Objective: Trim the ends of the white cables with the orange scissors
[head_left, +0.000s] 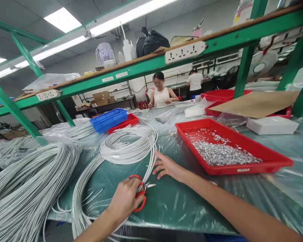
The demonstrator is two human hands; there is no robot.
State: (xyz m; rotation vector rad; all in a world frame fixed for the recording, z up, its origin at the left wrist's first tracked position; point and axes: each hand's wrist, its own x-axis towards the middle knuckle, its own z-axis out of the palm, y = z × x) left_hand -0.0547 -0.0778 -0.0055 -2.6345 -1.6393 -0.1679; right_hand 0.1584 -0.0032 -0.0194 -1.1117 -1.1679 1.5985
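Note:
My left hand (127, 196) is wrapped round a pair of scissors (140, 205) with orange-red handles; the short metal blades point right. Just behind it, my right hand (167, 165) has its fingers spread, close to the hanging end of a white cable coil (126, 144). Whether the fingertips touch the cables I cannot tell. The coil lies on the green table surface (171, 208), and a strand bundle runs from it down towards the scissors. A second cable bundle (78, 188) curves over the front edge to the left of my left hand.
On the right stands a red tray (242, 171) of small shiny metal pieces. A big heap of grey-white cables (32, 191) fills the left. Behind the coil are a blue bin (108, 121) and a red bin (132, 119). A green shelf frame (141, 69) crosses above; a person (163, 95) sits opposite.

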